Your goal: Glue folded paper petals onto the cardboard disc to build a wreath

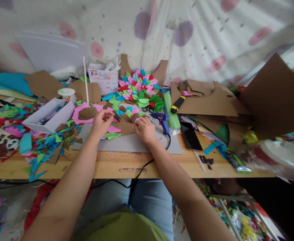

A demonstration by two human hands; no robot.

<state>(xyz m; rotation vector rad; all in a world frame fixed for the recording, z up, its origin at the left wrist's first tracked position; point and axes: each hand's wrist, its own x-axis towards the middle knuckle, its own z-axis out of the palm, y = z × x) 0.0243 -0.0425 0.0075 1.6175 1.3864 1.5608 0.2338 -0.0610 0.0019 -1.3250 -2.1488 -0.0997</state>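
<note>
My right hand (146,129) pinches the edge of a pleated brown paper petal (129,117) on a cardboard piece (124,128). Pink, blue and green paper petals (129,110) fan out behind it. To the left, my left hand (102,122) has its thumb and fingertips drawn together near the cardboard; whatever they hold is too small to make out. Loose pink and green petals (113,135) lie between my hands. A blue glue gun (162,120) rests on the grey mat (127,146), just right of my right hand.
A finished-looking paper peacock (139,85) stands at the back. A white box (49,115) and paper scraps (49,144) fill the left. A yellow-black utility knife (178,104), cardboard sheets (207,103) and a phone (191,135) lie right. The black cord (144,165) crosses the table edge.
</note>
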